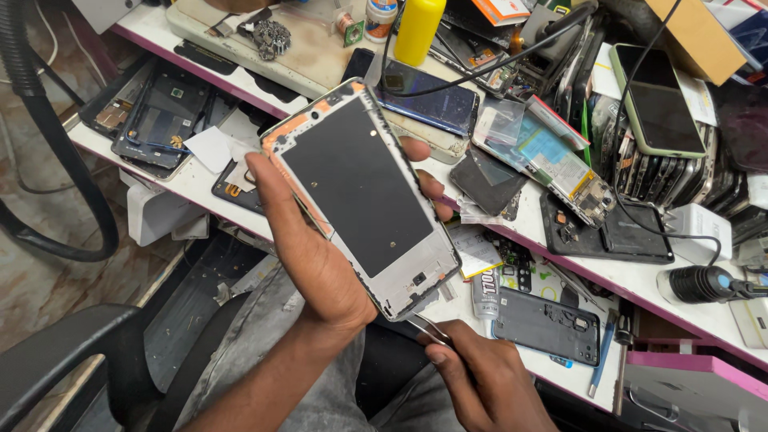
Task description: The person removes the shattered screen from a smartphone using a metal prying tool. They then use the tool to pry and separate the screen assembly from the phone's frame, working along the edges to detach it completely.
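My left hand (316,256) grips a bare phone frame (362,192), a silver mid-frame with a large black panel and orange adhesive strips along its top edge. The thumb lies along its left side and the fingertips wrap round its right side. It is tilted, lower end toward me. My right hand (480,376) holds thin metal tweezers (428,328), whose tips sit at the frame's lower edge.
A white workbench with a pink edge (560,248) carries several opened phones, a black back cover (546,326), a yellow bottle (418,30), a green-cased phone (660,104), a glue tube (485,292) and cables. A black chair arm (64,360) is at lower left.
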